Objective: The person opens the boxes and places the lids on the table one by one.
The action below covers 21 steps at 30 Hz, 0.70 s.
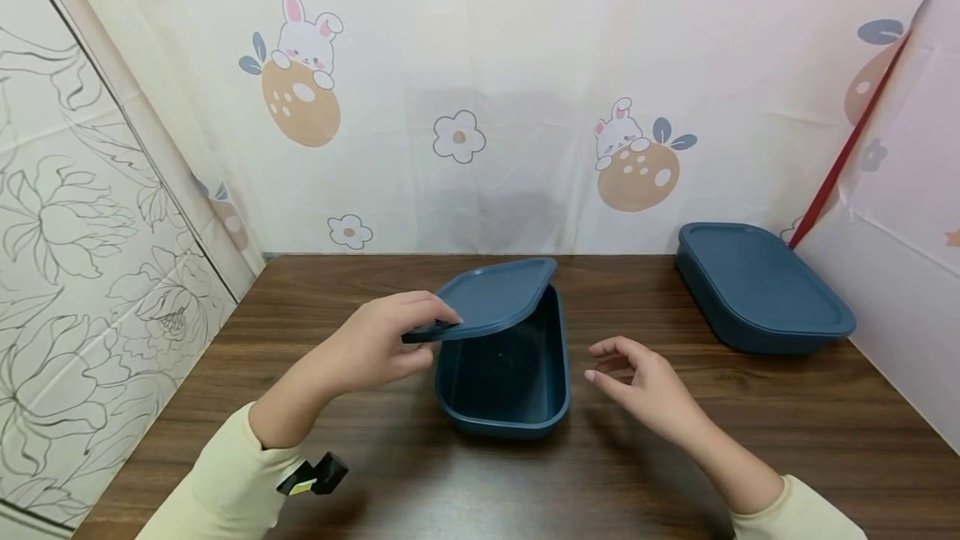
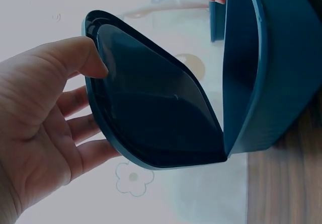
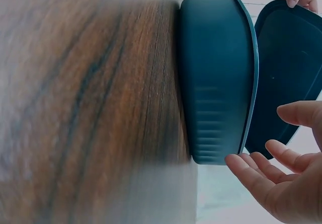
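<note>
A deep blue plastic container (image 1: 502, 382) stands on the table, its inside bare to view. My left hand (image 1: 390, 340) pinches the near left edge of its flat blue lid (image 1: 495, 294), thumb on the underside and fingers on top. The lid is tilted over the container, raised at the near left, its far corner down at the container's far rim in the left wrist view. To the right of the container, my right hand (image 1: 645, 382) hovers with loosely bent fingers and holds nothing. In the right wrist view its fingertips (image 3: 236, 162) appear close to the container's rim.
A second blue container (image 1: 765, 286) with its lid on stands at the back right of the wooden table (image 1: 360, 473). A printed curtain (image 1: 510, 107) hangs behind the table, and a flower-patterned panel (image 1: 90, 257) is on the left. A small black object (image 1: 315, 473) sits at my left sleeve.
</note>
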Each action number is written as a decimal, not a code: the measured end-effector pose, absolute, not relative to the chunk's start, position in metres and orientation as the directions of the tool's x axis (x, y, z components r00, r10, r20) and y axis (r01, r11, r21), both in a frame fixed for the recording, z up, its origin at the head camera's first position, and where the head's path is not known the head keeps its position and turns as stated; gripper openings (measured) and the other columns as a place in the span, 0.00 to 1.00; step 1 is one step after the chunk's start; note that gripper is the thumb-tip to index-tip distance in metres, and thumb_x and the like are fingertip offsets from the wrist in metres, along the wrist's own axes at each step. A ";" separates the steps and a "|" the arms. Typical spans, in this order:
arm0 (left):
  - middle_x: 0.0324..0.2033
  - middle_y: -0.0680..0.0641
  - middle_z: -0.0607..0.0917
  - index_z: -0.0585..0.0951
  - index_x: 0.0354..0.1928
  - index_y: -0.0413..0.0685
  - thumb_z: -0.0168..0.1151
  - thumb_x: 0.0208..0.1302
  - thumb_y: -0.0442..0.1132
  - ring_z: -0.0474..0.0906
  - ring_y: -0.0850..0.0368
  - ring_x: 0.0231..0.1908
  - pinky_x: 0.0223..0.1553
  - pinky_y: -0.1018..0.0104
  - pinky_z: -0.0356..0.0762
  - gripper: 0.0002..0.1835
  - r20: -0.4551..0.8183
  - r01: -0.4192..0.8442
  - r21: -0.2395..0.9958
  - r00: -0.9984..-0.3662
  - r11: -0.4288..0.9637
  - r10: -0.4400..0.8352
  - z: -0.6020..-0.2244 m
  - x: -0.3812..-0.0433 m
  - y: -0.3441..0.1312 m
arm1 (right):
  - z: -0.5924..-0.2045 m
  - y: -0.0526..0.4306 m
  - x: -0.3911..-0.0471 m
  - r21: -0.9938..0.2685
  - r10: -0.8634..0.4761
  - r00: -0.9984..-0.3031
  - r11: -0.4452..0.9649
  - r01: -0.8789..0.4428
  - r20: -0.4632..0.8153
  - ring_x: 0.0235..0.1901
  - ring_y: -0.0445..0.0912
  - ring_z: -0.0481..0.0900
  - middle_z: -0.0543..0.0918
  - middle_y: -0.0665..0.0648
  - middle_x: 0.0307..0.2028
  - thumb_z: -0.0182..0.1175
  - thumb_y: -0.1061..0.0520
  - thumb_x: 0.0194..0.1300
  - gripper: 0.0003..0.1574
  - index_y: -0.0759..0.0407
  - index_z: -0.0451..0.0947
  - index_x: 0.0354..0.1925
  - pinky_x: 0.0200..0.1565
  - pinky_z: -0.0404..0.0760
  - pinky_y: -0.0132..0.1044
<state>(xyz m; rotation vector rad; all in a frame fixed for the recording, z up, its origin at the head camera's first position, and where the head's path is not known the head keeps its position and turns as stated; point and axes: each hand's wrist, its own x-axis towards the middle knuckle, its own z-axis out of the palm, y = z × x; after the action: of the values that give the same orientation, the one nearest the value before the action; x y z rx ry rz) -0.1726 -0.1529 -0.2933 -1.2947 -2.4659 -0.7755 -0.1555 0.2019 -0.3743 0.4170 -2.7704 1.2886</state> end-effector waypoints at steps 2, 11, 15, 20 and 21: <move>0.44 0.57 0.81 0.81 0.48 0.54 0.61 0.57 0.28 0.74 0.64 0.37 0.32 0.71 0.77 0.18 0.450 0.812 0.363 -0.583 0.458 0.677 -0.295 -0.173 -0.156 | -0.375 0.201 -0.157 -0.765 -0.216 -0.967 0.597 -0.243 0.139 0.46 0.53 0.82 0.81 0.63 0.50 0.65 0.52 0.66 0.22 0.63 0.76 0.53 0.43 0.82 0.45; 0.42 0.56 0.80 0.81 0.47 0.52 0.59 0.55 0.26 0.74 0.61 0.38 0.31 0.70 0.78 0.19 0.472 0.816 0.405 -0.574 0.413 0.670 -0.301 -0.173 -0.163 | -0.377 0.196 -0.161 -0.841 -0.200 -0.978 0.519 -0.151 0.053 0.50 0.55 0.80 0.78 0.66 0.54 0.64 0.53 0.66 0.26 0.66 0.73 0.57 0.46 0.82 0.45; 0.41 0.56 0.80 0.80 0.46 0.51 0.58 0.53 0.25 0.73 0.61 0.37 0.32 0.69 0.77 0.19 0.493 0.828 0.399 -0.557 0.395 0.669 -0.305 -0.174 -0.165 | -0.380 0.194 -0.164 -0.897 -0.206 -0.979 0.434 -0.089 -0.003 0.48 0.54 0.80 0.76 0.69 0.55 0.63 0.55 0.67 0.29 0.70 0.70 0.59 0.45 0.83 0.42; 0.42 0.55 0.80 0.80 0.46 0.51 0.59 0.52 0.24 0.74 0.59 0.37 0.31 0.67 0.77 0.20 0.509 0.834 0.407 -0.546 0.373 0.665 -0.311 -0.174 -0.168 | -0.382 0.191 -0.165 -0.958 -0.223 -0.970 0.286 0.026 -0.093 0.47 0.54 0.78 0.72 0.70 0.57 0.62 0.56 0.67 0.33 0.72 0.65 0.63 0.46 0.83 0.44; 0.42 0.55 0.80 0.80 0.46 0.50 0.59 0.52 0.24 0.74 0.58 0.38 0.31 0.68 0.77 0.20 0.510 0.834 0.412 -0.546 0.368 0.665 -0.312 -0.175 -0.168 | -0.382 0.190 -0.165 -0.964 -0.229 -0.967 0.263 0.045 -0.108 0.48 0.54 0.78 0.71 0.71 0.58 0.62 0.56 0.68 0.34 0.72 0.64 0.63 0.46 0.83 0.45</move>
<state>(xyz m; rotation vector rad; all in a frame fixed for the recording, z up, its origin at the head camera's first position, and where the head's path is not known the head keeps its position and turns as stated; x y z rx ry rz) -0.1745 -0.1683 -0.3119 -1.3330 -2.3737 -0.9444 -0.1653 0.1901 -0.3820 0.1983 -2.6673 2.0483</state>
